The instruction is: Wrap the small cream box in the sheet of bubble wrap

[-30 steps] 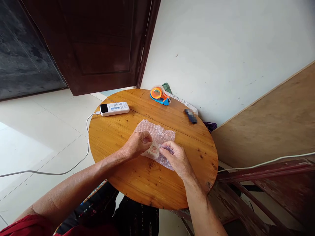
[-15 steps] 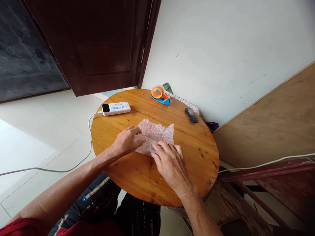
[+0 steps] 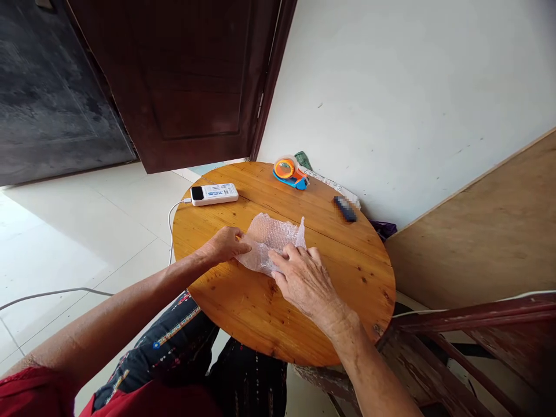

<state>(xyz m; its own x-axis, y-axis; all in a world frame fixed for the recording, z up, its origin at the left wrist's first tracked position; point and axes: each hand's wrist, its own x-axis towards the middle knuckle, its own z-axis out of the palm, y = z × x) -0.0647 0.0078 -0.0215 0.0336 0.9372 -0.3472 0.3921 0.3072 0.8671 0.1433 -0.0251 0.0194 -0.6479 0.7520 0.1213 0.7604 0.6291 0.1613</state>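
Observation:
A sheet of clear bubble wrap lies partly folded near the middle of the round wooden table, its far right corner sticking up. My left hand is at the left end of the wrap, with its thumb and fingers closed on the edge. At the right end, my right hand has curled fingers gripping the near part of the folded wrap. My right hand covers some of the wrap, and whether anything lies inside the fold I cannot tell.
Around the table edge are a white device with a cable, an orange and blue tape dispenser, and a blurred dark object. A wall rises behind; a dark red door stands at the left.
My left hand has shifted slightly left relative to the wrap and closed on its edge. The wrap's far right corner now stands narrower and upright. The whole view has shifted a little.

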